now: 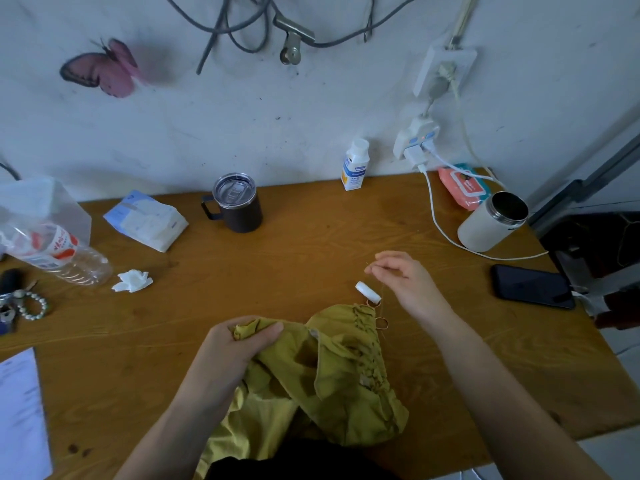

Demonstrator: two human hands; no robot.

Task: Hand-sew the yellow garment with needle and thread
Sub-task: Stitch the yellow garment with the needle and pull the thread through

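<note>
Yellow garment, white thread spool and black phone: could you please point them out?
yellow garment (332, 375), head view, middle of the cloth
white thread spool (368, 293), head view, its wound side
black phone (533, 286), head view, centre of screen

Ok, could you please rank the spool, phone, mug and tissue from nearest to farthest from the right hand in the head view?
From the right hand:
1. Spool, just beside it on the left.
2. Phone, off to its right.
3. Mug, to the left and further back, towards the wall.
4. Tissue, farthest, well over to the left.
</note>
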